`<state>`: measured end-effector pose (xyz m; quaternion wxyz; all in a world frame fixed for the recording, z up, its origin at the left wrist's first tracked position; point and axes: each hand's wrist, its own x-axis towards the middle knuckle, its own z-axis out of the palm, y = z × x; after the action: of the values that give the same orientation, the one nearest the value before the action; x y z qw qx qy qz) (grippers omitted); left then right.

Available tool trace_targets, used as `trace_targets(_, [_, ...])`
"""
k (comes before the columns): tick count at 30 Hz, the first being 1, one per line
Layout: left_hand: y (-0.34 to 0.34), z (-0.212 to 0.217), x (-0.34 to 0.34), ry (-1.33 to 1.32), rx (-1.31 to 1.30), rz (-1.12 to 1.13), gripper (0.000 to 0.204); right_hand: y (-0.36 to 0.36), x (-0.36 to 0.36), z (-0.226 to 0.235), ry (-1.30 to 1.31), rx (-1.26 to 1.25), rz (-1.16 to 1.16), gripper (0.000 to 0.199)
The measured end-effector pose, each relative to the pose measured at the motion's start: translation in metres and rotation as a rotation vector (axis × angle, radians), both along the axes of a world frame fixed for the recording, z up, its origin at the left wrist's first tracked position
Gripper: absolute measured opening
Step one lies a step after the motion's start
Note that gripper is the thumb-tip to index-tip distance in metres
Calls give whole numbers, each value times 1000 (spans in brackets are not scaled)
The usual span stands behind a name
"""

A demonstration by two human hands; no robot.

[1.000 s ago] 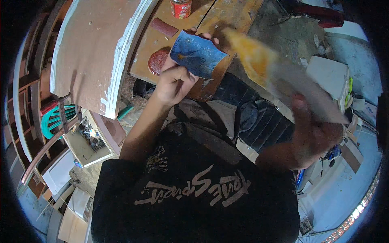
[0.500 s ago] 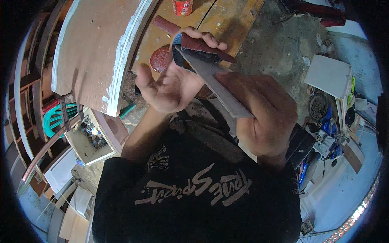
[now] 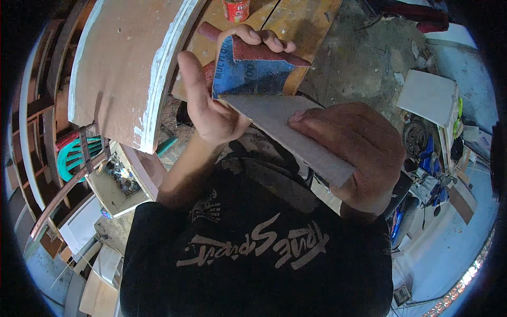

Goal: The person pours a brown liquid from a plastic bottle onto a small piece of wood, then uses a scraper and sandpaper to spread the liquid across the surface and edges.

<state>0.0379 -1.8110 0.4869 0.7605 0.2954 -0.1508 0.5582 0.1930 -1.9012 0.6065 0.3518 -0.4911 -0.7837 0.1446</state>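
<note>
A piece of sandpaper [image 3: 253, 74], blue on its back and dark red on its grit side, is held in my left hand [image 3: 216, 122]. The fingers curl over its folded far edge, while the thumb stands apart. My right hand [image 3: 359, 142] grips a thin, flat grey board [image 3: 298, 113], tilted down toward the lower right. The board's far end meets the near edge of the sandpaper beside my left palm. Behind my left hand, a dark red strip [image 3: 209, 31] lies on the wooden table [image 3: 317, 26], and a round red object [image 3: 208, 71] is mostly hidden.
A large curved wooden panel [image 3: 124, 58] with a white-smeared edge stands at the left. Beyond my hands is a red can [image 3: 236, 9]. A teal chair [image 3: 79, 158] and an open box [image 3: 119, 185] of small items sit lower left; clutter and a pale panel [image 3: 426, 98] lie right.
The sandpaper has opened out, so its blue back now shows. My right hand and the grey board have moved right and slightly down; my left thumb has lifted.
</note>
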Motion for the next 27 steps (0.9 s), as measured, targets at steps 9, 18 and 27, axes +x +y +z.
trace_targets(9, [-5,12,-6,69,-293,-160,52,-2,7,8,49,39,-16,35])
trace_targets(18, [14,1,-15,-45,-563,-198,46,-24,41,1,499,9,-33,34])
trace_targets(27, [0,8,-13,317,-394,100,54,-28,33,25,345,-27,-502,32])
